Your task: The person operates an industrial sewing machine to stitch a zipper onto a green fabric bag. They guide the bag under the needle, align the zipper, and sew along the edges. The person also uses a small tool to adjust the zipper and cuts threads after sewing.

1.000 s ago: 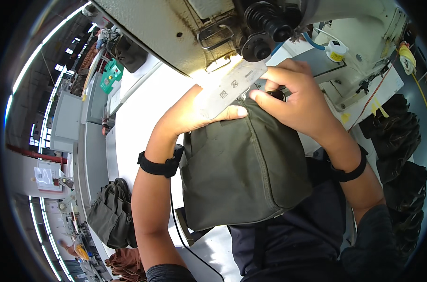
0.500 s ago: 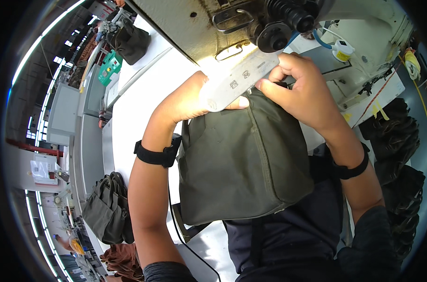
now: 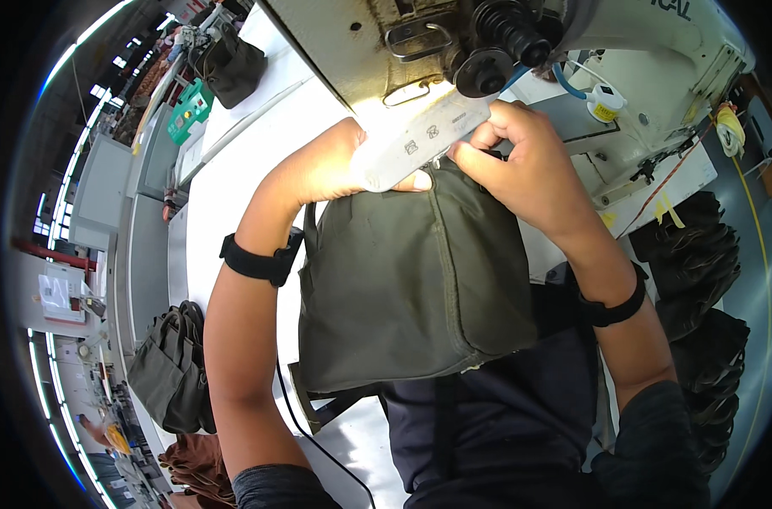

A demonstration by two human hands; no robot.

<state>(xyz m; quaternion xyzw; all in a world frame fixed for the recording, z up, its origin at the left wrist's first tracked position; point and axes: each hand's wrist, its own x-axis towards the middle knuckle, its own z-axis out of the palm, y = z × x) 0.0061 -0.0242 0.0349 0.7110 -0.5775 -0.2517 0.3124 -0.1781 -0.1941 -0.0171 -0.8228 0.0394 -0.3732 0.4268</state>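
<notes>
An olive-green fabric bag (image 3: 377, 288) hangs in front of me, its top end up at the sewing machine (image 3: 335, 42) and a stitched seam running down its front. With thumb and fingers closed, my right hand (image 3: 534, 174) pinches the bag's upper edge, right of the seam. My left hand (image 3: 322, 170) grips that edge on the left. Its thumb tip shows on the fabric, while its other fingers are hidden behind a pale rounded cover (image 3: 424, 140) on the machine. The needle and the stitching spot are out of sight behind this cover.
Another olive bag (image 3: 174, 369) and brown fabric pieces (image 3: 199, 467) lie to the left. A dark bag (image 3: 233, 68) and a green device (image 3: 190, 110) stand on the far-left table. Dark bags (image 3: 700, 263) are stacked at right. A black cable (image 3: 288, 399) hangs beside my left arm.
The whole view has shifted slightly, so the bag and both arms appear farther left. Both hands keep nearly the same grip on the bag at the machine.
</notes>
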